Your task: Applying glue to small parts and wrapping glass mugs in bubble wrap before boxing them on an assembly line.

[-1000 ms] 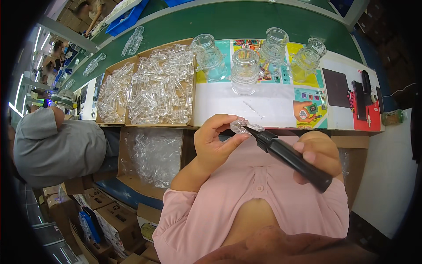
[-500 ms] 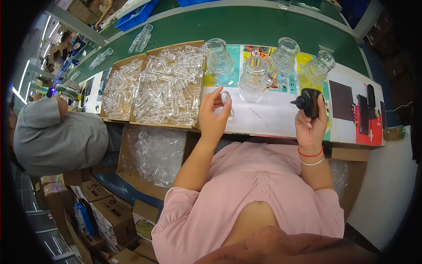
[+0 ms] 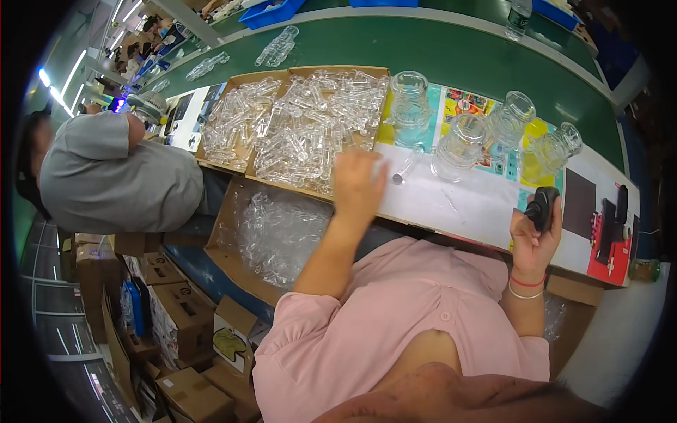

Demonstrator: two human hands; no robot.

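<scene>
My right hand (image 3: 534, 243) is wrapped round a black squeeze bottle with a pointed nozzle (image 3: 541, 207), above the near table edge. My left hand (image 3: 358, 185) is smeared by motion beside the right edge of a cardboard tray of small clear glass tubes (image 3: 307, 137); whether its fingers hold anything cannot be made out. Just right of it, a single glass tube (image 3: 407, 168) lies on the white sheet (image 3: 423, 201). Several larger clear glass vessels stand behind, among them a tall one (image 3: 409, 102), a wide one (image 3: 457, 146) and a tilted one (image 3: 557, 146).
An open carton of clear plastic bags (image 3: 282, 236) sits below the table edge. At the right lies a red card (image 3: 612, 250) with dark objects on it. On my left sits a person in a grey shirt (image 3: 123, 173). Blue bins (image 3: 271, 13) stand across the green table (image 3: 338, 42).
My left hand has come away from the small glass piece and moved left, to the tray's edge. That glass tube now lies on the sheet. The view has shifted; the bottle's nozzle now points lower.
</scene>
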